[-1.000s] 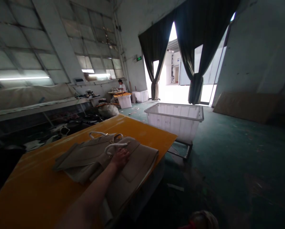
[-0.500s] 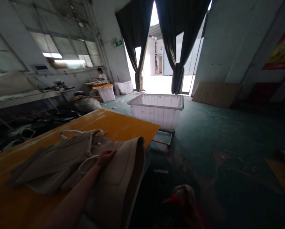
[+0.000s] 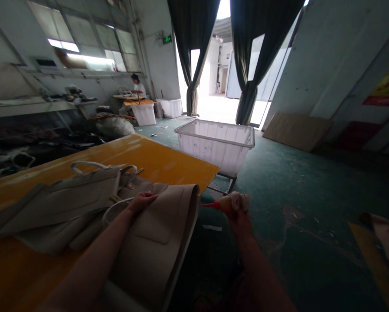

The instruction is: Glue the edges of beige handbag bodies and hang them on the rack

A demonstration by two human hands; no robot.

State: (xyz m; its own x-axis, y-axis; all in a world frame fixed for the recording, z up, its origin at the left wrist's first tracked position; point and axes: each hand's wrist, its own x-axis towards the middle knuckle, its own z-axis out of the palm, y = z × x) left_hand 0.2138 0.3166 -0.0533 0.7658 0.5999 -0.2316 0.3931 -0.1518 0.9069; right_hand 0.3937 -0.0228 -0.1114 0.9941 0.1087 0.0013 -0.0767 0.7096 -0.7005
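Note:
Several beige bags [image 3: 67, 203] with white handles lie stacked on a yellow table [image 3: 155, 162]. My left hand [image 3: 141, 201] rests on the top bag, a beige one [image 3: 158, 234] that hangs over the table's near edge, with its fingers curled at the bag's upper edge by a handle. My right hand [image 3: 238, 212] is raised beside the table edge, closed around a small bottle with a red nozzle [image 3: 218, 204] and a bit of cloth. The nozzle points left toward the top bag's edge.
A large translucent plastic bin [image 3: 218, 141] on a wheeled frame stands beyond the table. A person works at a far bench [image 3: 136, 86] beside white bins. Dark curtains frame a bright doorway [image 3: 220, 65]. Boards lean on the right wall [image 3: 296, 130]. The floor is green.
My right hand rose from the bottom of the view to beside the table edge, bringing the red-nozzled bottle up. My left hand shifted on the top bag, whose edge now hangs off the table.

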